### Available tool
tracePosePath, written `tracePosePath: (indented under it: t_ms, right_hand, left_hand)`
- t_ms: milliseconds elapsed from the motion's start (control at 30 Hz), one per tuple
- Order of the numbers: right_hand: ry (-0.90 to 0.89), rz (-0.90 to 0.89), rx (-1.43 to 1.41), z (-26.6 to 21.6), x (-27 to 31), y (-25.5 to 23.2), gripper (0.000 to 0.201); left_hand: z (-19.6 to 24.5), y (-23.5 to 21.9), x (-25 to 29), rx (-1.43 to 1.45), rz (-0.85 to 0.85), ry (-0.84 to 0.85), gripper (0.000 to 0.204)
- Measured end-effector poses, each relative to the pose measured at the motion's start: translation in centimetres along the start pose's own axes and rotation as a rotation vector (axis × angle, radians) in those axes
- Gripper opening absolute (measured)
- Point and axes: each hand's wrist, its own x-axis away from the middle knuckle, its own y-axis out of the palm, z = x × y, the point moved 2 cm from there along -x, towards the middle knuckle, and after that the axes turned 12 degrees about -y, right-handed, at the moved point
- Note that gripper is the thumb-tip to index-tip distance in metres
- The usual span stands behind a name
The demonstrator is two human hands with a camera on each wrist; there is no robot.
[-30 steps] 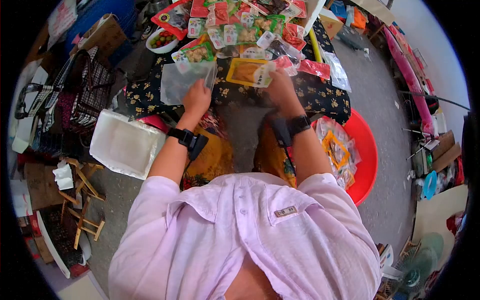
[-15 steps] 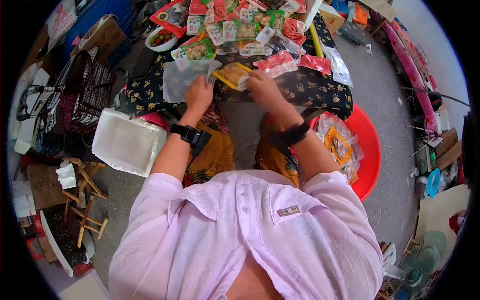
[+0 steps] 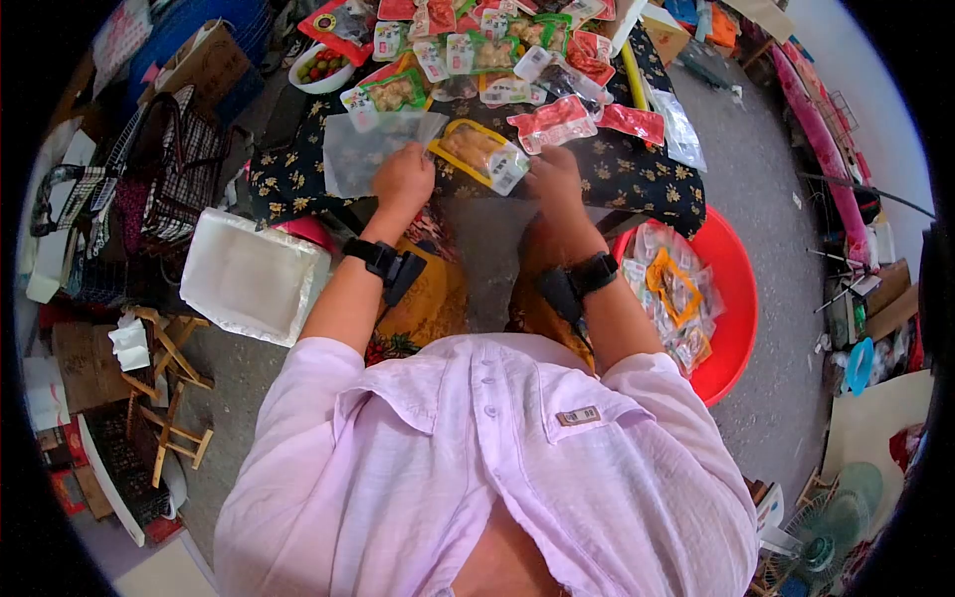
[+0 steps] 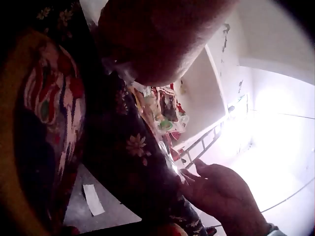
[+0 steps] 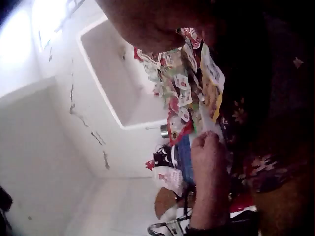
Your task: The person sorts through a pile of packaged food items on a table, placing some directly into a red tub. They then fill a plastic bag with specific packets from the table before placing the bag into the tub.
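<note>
My left hand (image 3: 405, 181) pinches the right edge of a clear plastic bag (image 3: 363, 154) at the table's near edge; the right wrist view also shows the left hand (image 5: 210, 164) on this bag (image 5: 209, 119). Just right of the bag, a yellow-edged food packet (image 3: 472, 149) lies slanted on the dark flowered cloth (image 3: 607, 189). The right hand (image 3: 559, 181) is beside the packet's right end, fingertips close to it. In the left wrist view, the right hand (image 4: 221, 191) has its thumb raised apart from loosely extended fingers. Contact with the packet cannot be told.
Many food packets (image 3: 487, 55) cover the back of the table, with two red packets (image 3: 553, 123) nearer. A white bowl of small fruit (image 3: 320, 85) stands back left. On the floor are a white foam box (image 3: 254, 279) and a red tub of packets (image 3: 731, 298).
The yellow-edged packet has moved left toward the bag and turned, its right end now nearer me. The right hand moved left with it, then drew back right. The left hand keeps its hold.
</note>
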Motion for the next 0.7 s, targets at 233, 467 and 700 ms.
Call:
tracePosePath:
  t_ms: [233,467,700]
  right_hand:
    - [0.124,0.019,-0.127,-2.4,2.6,-0.1,0.017]
    - [0.162,-0.285,-0.384,0.3,3.9,-0.6,0.012]
    - [0.579,-0.235,-0.944,1.5,2.1,0.7,0.009]
  left_hand:
    - [1.4,-0.3,0.0,-0.195,-0.065,0.095,0.019]
    - [1.0,0.1,-0.3,-0.261,-0.157,0.168,0.028]
    - [1.1,-0.2,-0.2,-0.247,-0.167,0.151,0.027]
